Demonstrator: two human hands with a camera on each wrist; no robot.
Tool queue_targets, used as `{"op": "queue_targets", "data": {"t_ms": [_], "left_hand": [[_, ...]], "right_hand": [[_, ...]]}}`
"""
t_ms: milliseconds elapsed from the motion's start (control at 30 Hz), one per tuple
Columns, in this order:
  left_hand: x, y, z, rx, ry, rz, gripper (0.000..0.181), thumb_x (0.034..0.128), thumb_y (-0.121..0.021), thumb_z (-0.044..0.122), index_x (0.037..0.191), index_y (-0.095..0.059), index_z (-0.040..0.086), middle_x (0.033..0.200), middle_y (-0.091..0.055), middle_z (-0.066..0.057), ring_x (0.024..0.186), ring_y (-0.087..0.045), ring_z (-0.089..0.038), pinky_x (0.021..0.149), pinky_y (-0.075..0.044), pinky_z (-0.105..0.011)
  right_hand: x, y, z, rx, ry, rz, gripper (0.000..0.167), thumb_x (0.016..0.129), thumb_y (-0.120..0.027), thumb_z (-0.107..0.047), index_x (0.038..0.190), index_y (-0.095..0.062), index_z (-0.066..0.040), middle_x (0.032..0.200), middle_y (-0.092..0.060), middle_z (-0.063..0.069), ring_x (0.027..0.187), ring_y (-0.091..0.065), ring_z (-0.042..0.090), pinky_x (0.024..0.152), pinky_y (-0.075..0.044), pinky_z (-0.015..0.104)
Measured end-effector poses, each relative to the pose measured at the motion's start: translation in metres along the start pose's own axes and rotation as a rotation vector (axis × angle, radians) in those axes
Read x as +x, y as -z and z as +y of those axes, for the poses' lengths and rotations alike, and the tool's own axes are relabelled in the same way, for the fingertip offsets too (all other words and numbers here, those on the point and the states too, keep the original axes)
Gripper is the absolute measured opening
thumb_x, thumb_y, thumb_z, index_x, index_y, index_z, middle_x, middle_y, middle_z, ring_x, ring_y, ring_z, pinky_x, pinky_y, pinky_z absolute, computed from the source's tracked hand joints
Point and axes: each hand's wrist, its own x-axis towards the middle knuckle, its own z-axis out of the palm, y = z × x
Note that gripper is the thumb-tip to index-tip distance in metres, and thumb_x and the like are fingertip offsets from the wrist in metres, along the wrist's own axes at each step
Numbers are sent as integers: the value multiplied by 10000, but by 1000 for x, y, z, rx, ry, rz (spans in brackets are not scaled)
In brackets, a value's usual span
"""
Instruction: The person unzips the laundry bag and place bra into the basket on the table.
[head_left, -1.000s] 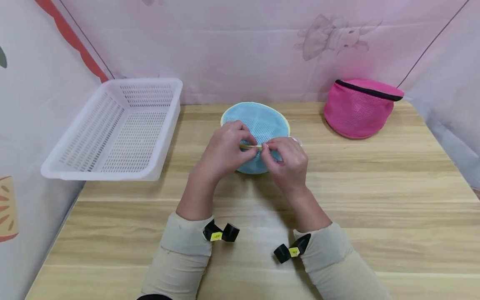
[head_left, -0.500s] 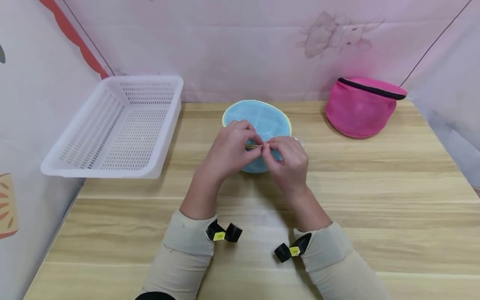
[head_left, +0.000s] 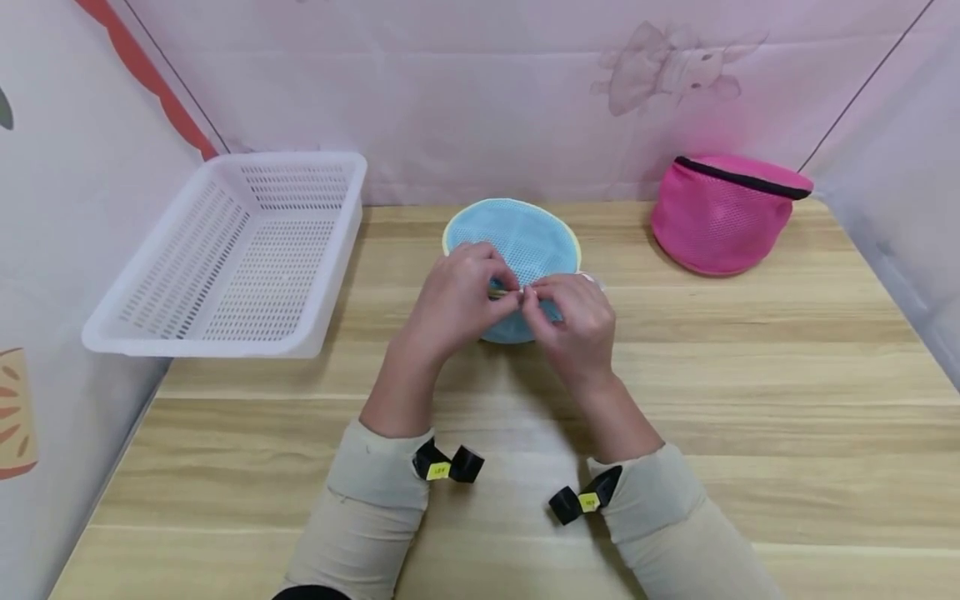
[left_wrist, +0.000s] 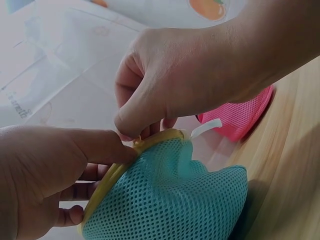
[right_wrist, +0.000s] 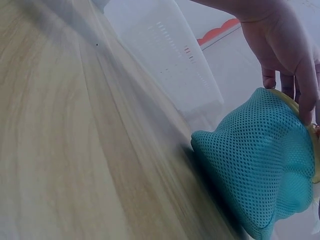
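Sleeved forearms (head_left: 367, 517) reach over the table (head_left: 750, 375), angled inward until the hands nearly meet. The left hand (head_left: 461, 296) pinches the yellow rim of a blue mesh bag (head_left: 517, 233) on the table, and the right hand (head_left: 576, 321) pinches that rim just beside it, thumb against fingers. Beyond stand a white basket (head_left: 217, 350), left, and a pink bag (head_left: 720, 225), right.

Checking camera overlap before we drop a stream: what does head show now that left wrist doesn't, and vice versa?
Head only: white basket, left sleeve, right sleeve.

Left wrist only: dark lettering on the backdrop, too blurred to read, and a whole orange fruit print.

Both: blue mesh bag, left hand and right hand at its yellow rim, pink bag (partly hidden in left wrist), wooden tabletop.
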Motion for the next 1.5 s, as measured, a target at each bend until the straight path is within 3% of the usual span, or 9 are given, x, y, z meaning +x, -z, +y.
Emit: {"op": "queue_targets", "data": {"t_ms": [333, 733, 1167, 1400, 1500], "left_hand": [[1, 2, -9, -37, 40, 53, 95, 853, -728, 206, 806, -766, 134, 916, -647, 13, 918, -555, -179, 777, -485, -316], [1, 6, -16, -61, 90, 46, 92, 854, -735, 205, 822, -769, 125, 956, -644, -7, 965, -549, -196, 779, -498, -337], [-1, 4, -9, -77, 38, 0, 120, 861, -735, 206, 904, -780, 102, 994, -644, -16, 970, -553, -194, 802, -502, -320], [1, -2, 3, -41, -42, 19, 125, 873, -715, 193, 914, -785, 98, 943, -640, -10, 964, -547, -210, 799, -490, -306], [0, -5, 6, -30, -47, 18, 118, 878, -704, 179, 912, -786, 103, 938, -647, 2, 947, -552, -197, 796, -488, -292]], "right_hand": [[1, 1, 1, -35, -42, -6, 153, 871, -682, -94, 790, -714, 31, 808, -731, 122, 771, -685, 259, 786, -564, 391], [1, 1, 2, -43, -51, -2, 153, 870, -698, -98, 806, -720, 39, 825, -734, 125, 785, -689, 255, 799, -570, 378], [0, 1, 2, -18, -54, 19, 136, 869, -696, -80, 804, -721, 37, 811, -728, 129, 779, -678, 265, 784, -562, 379], [1, 0, 0, -5, -37, 29, 135, 863, -702, -65, 784, -716, 43, 803, -722, 139, 770, -673, 274, 770, -559, 392], [0, -1, 0, -4, -20, 31, 127, 854, -706, -57, 776, -713, 43, 797, -721, 137, 760, -672, 273, 754, -557, 393]]}}
